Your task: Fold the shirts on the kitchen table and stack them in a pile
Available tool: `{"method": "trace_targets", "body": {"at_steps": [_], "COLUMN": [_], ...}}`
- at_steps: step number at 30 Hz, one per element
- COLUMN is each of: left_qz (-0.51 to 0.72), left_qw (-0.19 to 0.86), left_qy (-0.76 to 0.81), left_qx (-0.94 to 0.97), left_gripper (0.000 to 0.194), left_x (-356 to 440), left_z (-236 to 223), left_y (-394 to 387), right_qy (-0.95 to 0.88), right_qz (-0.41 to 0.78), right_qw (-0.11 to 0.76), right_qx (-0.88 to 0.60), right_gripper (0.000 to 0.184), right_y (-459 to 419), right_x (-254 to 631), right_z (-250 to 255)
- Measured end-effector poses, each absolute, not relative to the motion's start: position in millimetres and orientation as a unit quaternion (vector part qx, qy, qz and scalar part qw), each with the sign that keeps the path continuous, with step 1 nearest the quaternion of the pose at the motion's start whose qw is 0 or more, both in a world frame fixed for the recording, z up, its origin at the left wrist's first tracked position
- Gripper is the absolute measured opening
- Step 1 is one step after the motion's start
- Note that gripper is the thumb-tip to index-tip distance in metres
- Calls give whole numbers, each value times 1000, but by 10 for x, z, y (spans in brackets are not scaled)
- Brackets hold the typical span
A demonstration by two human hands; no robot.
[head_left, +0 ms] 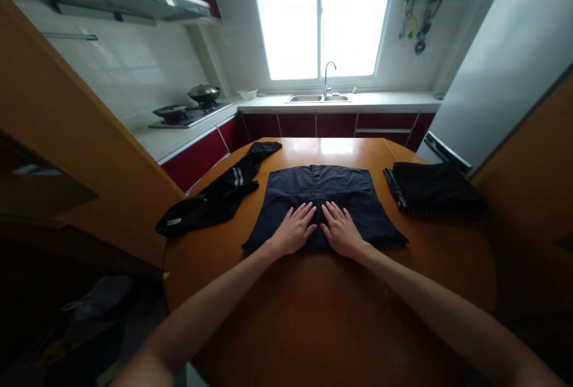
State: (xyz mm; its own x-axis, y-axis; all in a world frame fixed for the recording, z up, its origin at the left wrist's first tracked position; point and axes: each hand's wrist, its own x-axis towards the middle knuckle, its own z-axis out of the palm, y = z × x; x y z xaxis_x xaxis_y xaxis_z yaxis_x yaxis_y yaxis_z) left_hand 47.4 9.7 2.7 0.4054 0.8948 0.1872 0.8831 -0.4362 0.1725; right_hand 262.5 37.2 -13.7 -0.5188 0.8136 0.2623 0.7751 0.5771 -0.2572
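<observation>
A dark navy folded garment [320, 183] lies spread on the wooden table in front of me, its wider edge toward me and a seam or placket down its middle. My left hand [295, 229] rests flat on the near left part of the cloth, fingers stretched forward. Beside it, my right hand [341, 229] also lies palm down on the cloth, fingers slightly spread. The two hands are close together but apart, on either side of the garment's middle. Neither one grasps anything.
On the wooden table [313, 315], a black garment with grey stripes [215, 196] lies loosely at the left. A folded black cloth [436, 187] sits at the right. Beyond stand a counter with a sink [307, 98], a stove with a lidded wok [205, 93], and a fridge [501, 70] at right.
</observation>
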Motion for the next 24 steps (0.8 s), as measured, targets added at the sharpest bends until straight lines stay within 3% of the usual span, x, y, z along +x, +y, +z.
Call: {"method": "trace_targets", "body": {"at_steps": [4,8,12,16,21,24], "left_qz": [101,81,74,99,103,98], "left_qw": [28,30,37,30,50,58], "left_qy": [538,525,486,456,459,446], "left_qx": [836,846,870,884,881,888], "left_gripper": [60,63,66,49,65,64], "left_x": [340,-40,-366,-613,-705,-688], "left_z": [-66,17,97,107,125,180], "left_y": [-216,-452,-632,-676,-783,-1063], "right_qy": [-848,-835,-871,-896,-905,-915], "right_qz": [61,21,15,11,13,40], "right_qw": [141,159,170,184,200,178], "right_qx": [-506,-526,-461,-404,-376,-359], "right_gripper": [66,64,62,48,51,51], "right_y": [274,206,9,-36,-41,-292], "right_x": [3035,3606,3992,4201,4350,4460], "right_z": [-348,-389,-368,-310,-211,-148]}}
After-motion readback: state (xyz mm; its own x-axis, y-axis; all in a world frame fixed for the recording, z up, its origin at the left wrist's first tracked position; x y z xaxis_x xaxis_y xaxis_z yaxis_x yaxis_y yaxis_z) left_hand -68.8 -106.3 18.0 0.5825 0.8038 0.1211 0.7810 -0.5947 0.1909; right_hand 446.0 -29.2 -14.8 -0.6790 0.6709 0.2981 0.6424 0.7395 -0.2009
